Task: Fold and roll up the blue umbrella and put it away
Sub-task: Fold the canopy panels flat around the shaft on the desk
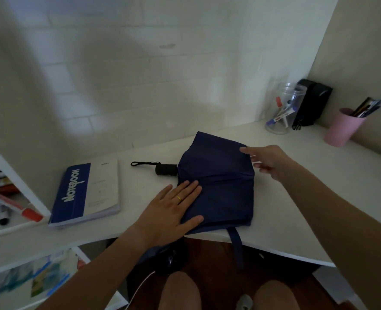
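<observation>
The left hand [174, 211] lies flat, fingers spread wide, palm pressing down on the lower-left part of the blue umbrella [218, 184] just below the middle of the frame; a yellow ring [179, 198] shows on one finger. It grips nothing, only weighs on the cloth. The right hand [266, 161], right of centre, reaches in from the lower right and touches the upper-right edge of the canopy with its fingertips; whether it pinches the cloth or merely rests there, I cannot tell.

The umbrella is collapsed but not rolled, its dark blue cloth spread loosely on the white bench [297, 198] in the middle of the frame. Its black handle [166, 169] points toward the left, with a black wrist loop [144, 163] lying on the bench beyond it. A blue strap [237, 245] hangs from the canopy over the near edge of the bench.

Left of the handle, apart from it, lies a blue and white notebook [86, 193]. At the upper right, against the wall, stand a clear jar of markers [281, 110], a black object [312, 104] just beside it, and a pink cup [343, 127] holding pens. At the far left, a shelf [8, 211] holds markers.
</observation>
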Demonstrator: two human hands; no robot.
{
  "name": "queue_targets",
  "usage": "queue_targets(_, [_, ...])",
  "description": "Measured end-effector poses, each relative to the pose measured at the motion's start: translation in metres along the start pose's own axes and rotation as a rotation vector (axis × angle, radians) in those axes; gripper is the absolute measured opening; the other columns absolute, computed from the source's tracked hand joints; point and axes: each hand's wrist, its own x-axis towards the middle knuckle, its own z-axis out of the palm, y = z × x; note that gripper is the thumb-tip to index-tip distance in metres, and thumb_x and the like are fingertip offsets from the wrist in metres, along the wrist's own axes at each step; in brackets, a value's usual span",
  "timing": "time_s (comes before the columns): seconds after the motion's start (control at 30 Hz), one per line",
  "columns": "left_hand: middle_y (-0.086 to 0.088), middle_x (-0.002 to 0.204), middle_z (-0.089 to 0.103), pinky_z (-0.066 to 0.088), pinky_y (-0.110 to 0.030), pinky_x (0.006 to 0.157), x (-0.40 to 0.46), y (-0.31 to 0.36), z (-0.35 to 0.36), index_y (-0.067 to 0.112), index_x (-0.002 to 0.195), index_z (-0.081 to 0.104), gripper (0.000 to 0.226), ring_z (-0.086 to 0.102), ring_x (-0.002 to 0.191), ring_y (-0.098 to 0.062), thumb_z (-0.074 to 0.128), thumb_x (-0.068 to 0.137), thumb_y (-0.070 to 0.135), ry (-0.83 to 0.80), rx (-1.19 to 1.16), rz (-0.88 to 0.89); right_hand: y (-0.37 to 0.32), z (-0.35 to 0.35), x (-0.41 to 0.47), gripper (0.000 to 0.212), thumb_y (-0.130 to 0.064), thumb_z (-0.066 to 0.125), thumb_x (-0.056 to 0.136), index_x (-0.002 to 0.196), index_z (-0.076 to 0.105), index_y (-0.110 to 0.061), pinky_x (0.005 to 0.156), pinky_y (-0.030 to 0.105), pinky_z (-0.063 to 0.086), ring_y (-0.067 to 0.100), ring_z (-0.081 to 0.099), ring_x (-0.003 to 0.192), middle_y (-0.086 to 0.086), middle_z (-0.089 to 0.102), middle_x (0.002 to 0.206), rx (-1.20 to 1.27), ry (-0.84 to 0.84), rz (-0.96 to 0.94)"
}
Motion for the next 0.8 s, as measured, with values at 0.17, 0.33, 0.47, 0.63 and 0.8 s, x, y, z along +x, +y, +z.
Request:
queue_targets(0.17, [0.013,0.169,-0.004,0.004,-0.038,0.127,0.0,0.001,-0.002,0.032,0.161,-0.002,0.078,-0.006,0.155,-0.005,0.009,0.097,0.075,-0.001,-0.007,-0.004,-0.021,-0.002,-0.014,0.032,-0.019,0.083,0.079,0.105,0.072,-0.003,0.064,0.026,0.043,0.016,0.055,0.079,0.005,0.068,0.094,0.107,0.017,-0.232])
queue_targets(0.33, [0.013,0.169,0.003,0.008,-0.039,0.127,0.0,0.0,-0.001,0.034,0.16,0.014,0.073,0.0,0.155,-0.005,0.019,0.098,0.073,0.019,-0.039,-0.007,0.015,-0.015,-0.078,0.01,-0.005,0.071,0.089,0.097,0.071,0.0,0.055,0.008,0.044,-0.002,0.061,0.059,0.002,0.069,0.077,0.083,-0.084,-0.504])
queue_targets(0.47, [0.004,0.167,0.024,0.014,-0.042,0.126,-0.003,0.001,-0.002,0.033,0.16,0.017,0.071,0.021,0.153,-0.015,0.021,0.099,0.07,0.05,-0.012,0.002,0.073,-0.014,-0.095,0.005,-0.011,0.077,0.086,0.087,0.072,-0.012,0.072,0.022,0.048,0.01,0.065,0.073,0.009,0.072,0.08,-0.098,-0.13,-0.524])
queue_targets(0.63, [-0.002,0.157,0.045,0.021,-0.042,0.124,-0.009,0.007,0.0,0.03,0.153,0.04,0.067,0.036,0.146,-0.023,0.027,0.1,0.069,0.172,0.009,-0.016,0.105,-0.005,-0.11,0.018,-0.018,0.075,0.088,0.071,0.07,-0.019,0.077,0.025,0.05,0.018,0.07,0.079,-0.002,0.075,0.078,-0.128,-0.196,-0.478])
queue_targets(0.8, [-0.006,0.127,0.053,0.048,-0.038,0.094,-0.015,0.016,-0.001,0.029,0.129,0.062,0.065,0.045,0.117,-0.024,0.042,0.09,0.077,0.342,-0.023,-0.155,0.087,0.007,-0.112,0.05,-0.049,0.067,0.09,0.074,0.072,-0.002,0.071,0.03,0.048,0.017,0.064,0.07,0.006,0.071,0.072,-0.036,-0.097,-0.295])
